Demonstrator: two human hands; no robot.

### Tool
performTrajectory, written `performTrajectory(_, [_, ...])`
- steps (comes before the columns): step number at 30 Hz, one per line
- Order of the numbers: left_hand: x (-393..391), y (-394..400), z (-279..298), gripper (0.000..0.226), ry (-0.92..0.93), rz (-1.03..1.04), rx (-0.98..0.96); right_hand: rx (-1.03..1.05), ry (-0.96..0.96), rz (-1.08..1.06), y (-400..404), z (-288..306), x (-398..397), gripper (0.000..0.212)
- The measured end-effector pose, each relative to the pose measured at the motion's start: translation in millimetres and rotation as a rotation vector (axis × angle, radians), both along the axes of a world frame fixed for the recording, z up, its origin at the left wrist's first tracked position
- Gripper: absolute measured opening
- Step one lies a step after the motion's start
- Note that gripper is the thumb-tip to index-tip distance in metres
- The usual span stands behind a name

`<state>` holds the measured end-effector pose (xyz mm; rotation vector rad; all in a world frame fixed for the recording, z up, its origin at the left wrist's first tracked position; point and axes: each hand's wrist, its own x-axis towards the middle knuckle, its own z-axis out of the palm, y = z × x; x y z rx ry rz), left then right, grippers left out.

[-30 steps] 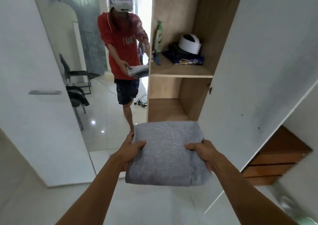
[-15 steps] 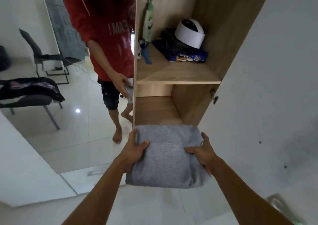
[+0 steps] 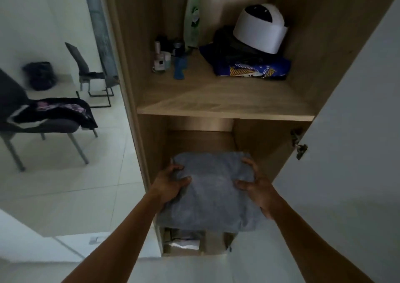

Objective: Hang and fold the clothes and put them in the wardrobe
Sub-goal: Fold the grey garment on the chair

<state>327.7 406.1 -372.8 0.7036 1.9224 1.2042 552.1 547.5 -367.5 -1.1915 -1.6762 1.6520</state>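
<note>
Since the earlier frames, both hands have carried the folded grey garment (image 3: 213, 193) forward — its far edge now sits inside the lower compartment of the wardrobe (image 3: 225, 110), under the shelf. White door (image 3: 355, 131) stands open at right. Chair (image 3: 41, 127) with dark clothing appears at left. White cap (image 3: 259, 30) rests on the upper shelf. Left hand (image 3: 170, 184) and right hand (image 3: 256, 188) each grip a garment side — thumbs on top, fingers curled around the edges.
</note>
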Motion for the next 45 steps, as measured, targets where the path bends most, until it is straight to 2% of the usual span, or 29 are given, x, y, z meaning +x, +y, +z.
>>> performTrajectory(2, [-3, 35, -27, 0.043, 0.023, 0.058, 0.023, 0.031, -0.004, 0.033, 37, -32, -14, 0.056])
performTrajectory(5, [-22, 82, -57, 0.042, 0.022, 0.156, 0.036, 0.076, -0.027, 0.031, 87, -71, -43, 0.051])
performTrajectory(9, [-65, 139, -111, 0.045, 0.097, 0.144, 0.018, 0.2, -0.025, 0.058, 144, -114, -90, 0.054])
performTrajectory(13, [-104, 190, -153, 0.046, 0.287, 0.101, 0.028, 0.277, -0.019, 0.117, 192, -149, -126, 0.058])
performTrajectory(17, [-145, 231, -185, 0.044, 0.311, 0.124, 0.079, 0.3, -0.025, 0.1, 235, -180, -163, 0.057])
performTrajectory(23, [-195, 277, -212, 0.048, 0.359, 0.131, 0.119, 0.351, 0.09, 0.089, 281, -216, -214, 0.054])
performTrajectory(31, [-252, 326, -255, 0.05, 0.378, 0.196, 0.137, 0.344, 0.119, 0.08, 330, -262, -268, 0.056])
performTrajectory(37, [-283, 356, -261, 0.058, 0.42, 0.195, 0.109, 0.338, 0.135, 0.069, 360, -273, -297, 0.057])
performTrajectory(41, [-288, 370, -261, 0.06, 0.484, 0.183, 0.07, 0.326, 0.101, 0.064, 372, -277, -308, 0.059])
performTrajectory(45, [-294, 381, -261, 0.064, 0.609, 0.161, -0.026, 0.412, -0.034, 0.09, 379, -278, -312, 0.063])
